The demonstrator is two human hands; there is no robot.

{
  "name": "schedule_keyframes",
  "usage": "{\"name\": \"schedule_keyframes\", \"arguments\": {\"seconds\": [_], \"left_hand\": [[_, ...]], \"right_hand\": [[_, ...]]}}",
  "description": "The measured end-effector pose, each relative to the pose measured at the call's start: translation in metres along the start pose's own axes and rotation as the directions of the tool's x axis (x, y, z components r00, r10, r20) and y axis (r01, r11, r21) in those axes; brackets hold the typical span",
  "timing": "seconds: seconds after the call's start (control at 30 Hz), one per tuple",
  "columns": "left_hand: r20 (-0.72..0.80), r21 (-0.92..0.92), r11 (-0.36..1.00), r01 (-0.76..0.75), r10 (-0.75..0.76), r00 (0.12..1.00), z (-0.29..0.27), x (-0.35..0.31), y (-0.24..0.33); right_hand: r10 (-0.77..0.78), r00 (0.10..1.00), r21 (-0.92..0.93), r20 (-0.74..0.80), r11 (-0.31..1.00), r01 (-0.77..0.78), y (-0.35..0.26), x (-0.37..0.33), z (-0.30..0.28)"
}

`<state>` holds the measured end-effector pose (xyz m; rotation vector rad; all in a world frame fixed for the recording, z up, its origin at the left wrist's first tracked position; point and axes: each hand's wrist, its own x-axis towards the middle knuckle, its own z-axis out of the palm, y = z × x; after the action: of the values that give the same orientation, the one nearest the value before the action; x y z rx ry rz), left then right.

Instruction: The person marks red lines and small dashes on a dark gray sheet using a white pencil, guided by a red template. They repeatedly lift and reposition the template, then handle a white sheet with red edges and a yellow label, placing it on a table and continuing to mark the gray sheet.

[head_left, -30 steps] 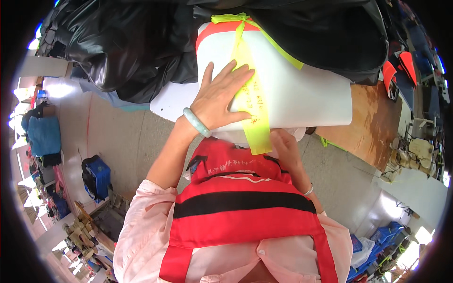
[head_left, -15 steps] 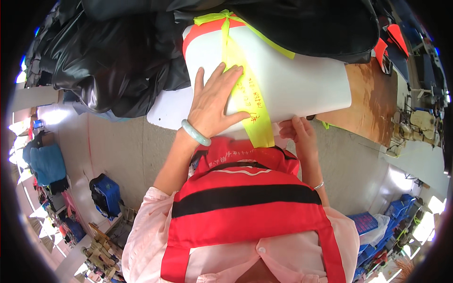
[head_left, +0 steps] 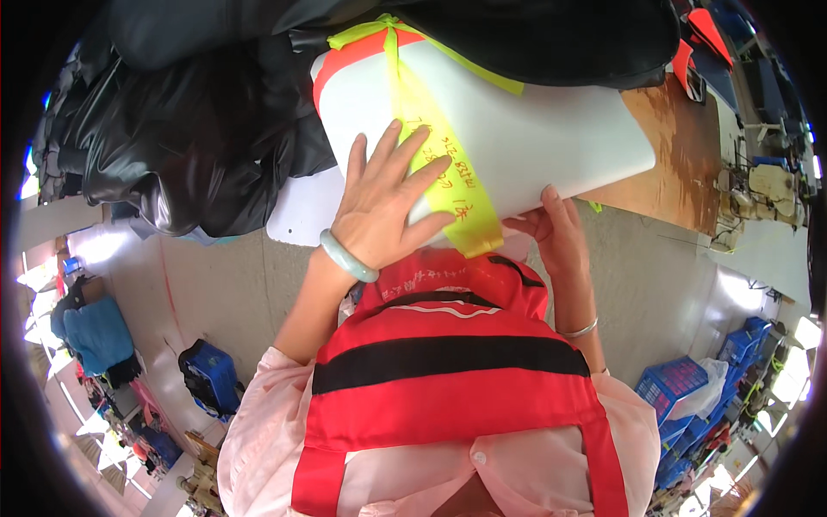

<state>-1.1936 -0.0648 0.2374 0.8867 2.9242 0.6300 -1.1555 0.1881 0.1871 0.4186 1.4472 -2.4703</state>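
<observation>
Head view: glossy black material (head_left: 164,138) crowds the left side, next to a person's left hand (head_left: 379,202), its grip spread, fingers apart and laid flat over a handwritten yellow-green strip (head_left: 478,207) and the white sheet (head_left: 551,129) beneath; should that palm press too lightly, the strip could skew. The sheet lies ahead of the red apron (head_left: 452,370), a black piece (head_left: 551,39) overlapping its far side, whose weight might drag it askew. Right of centre, the right hand (head_left: 564,237) meets the near edge; whether its grip is closed there cannot be told, and a weak hold could let the edge spring or crease. Farther right, a corner reaches over the brown wooden surface (head_left: 676,168).
</observation>
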Motion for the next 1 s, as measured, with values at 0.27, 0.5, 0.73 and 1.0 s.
{"name": "schedule_keyframes", "arguments": {"seconds": [0.27,0.5,0.73,1.0], "left_hand": [[-0.039,-0.075,0.993,-0.096,0.093,0.995,0.003,-0.005,0.026],[-0.209,-0.196,0.937,-0.289,0.248,0.946,0.032,-0.005,0.026],[-0.571,-0.337,0.923,0.185,-0.356,0.74,0.029,-0.096,-0.012],[0.473,-0.771,-0.598,0.219,-0.308,0.825,0.07,-0.118,0.029]], "right_hand": [[0.015,1.0,0.28,-0.026,0.96,-0.007,0.007,0.017,0.01],[-0.018,0.993,0.419,-0.12,0.906,0.067,0.017,0.018,0.023],[0.04,0.987,0.428,-0.158,0.903,0.032,0.018,0.019,0.02],[0.094,0.974,0.364,-0.205,0.931,-0.013,-0.008,-0.005,-0.012]]}}
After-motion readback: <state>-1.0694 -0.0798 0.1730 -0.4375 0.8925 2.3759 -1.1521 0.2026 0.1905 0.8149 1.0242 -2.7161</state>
